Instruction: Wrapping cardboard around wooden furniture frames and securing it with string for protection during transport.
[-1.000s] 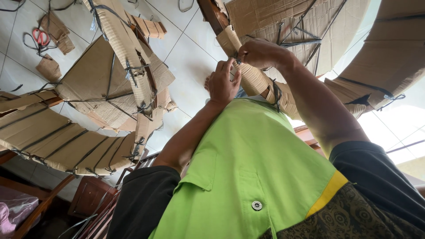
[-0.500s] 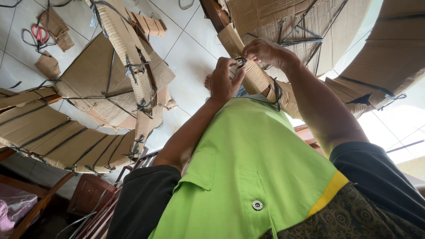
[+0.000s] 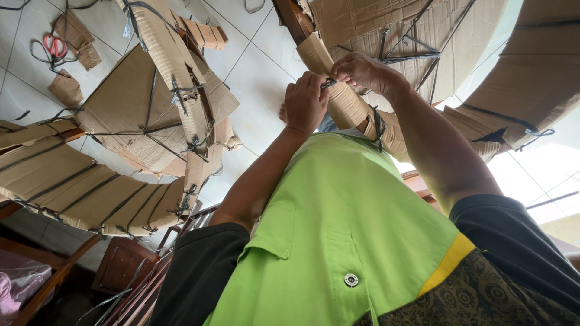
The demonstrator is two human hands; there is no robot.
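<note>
Your left hand [image 3: 305,101] has closed toward the right hand [image 3: 361,71]; both pinch the black strap [image 3: 328,83] on the cardboard-wrapped piece [image 3: 338,90], tie unfinished.

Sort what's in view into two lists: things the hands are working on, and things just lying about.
In hand:
left hand
right hand
dark strap pinched between them
cardboard-wrapped piece it binds

Lying about:
red-handled scissors on the tiled floor
cardboard scraps
strapped cardboard bundles
</note>
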